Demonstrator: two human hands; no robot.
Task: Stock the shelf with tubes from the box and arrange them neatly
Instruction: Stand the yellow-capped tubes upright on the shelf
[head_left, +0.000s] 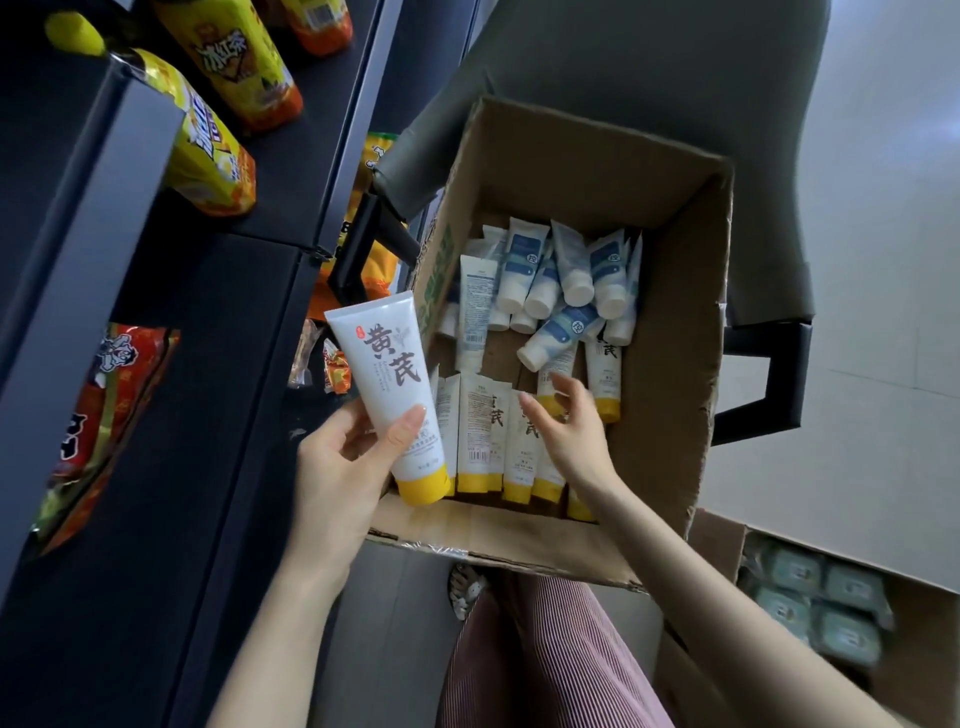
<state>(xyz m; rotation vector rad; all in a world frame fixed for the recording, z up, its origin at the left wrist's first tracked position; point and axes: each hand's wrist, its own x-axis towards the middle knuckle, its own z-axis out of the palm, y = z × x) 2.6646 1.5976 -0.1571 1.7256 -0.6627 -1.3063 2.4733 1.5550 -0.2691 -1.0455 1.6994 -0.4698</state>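
My left hand (340, 467) grips a white tube with a yellow cap (395, 395), held cap down over the near left corner of the cardboard box (670, 364). My right hand (569, 421) hovers inside the box with fingers spread, just above a row of yellow-capped tubes (483, 441) along the near wall. Several blue-and-white tubes with white caps (561, 275) lie heaped at the far end of the box. The dark shelf (218, 364) runs along the left.
Yellow drink bottles (228, 67) and red snack bags (98, 415) fill the shelf tiers at left. The box rests on a grey chair (649, 67). A second carton with green packs (815, 608) sits on the floor at lower right. My striped trouser leg (545, 665) is below.
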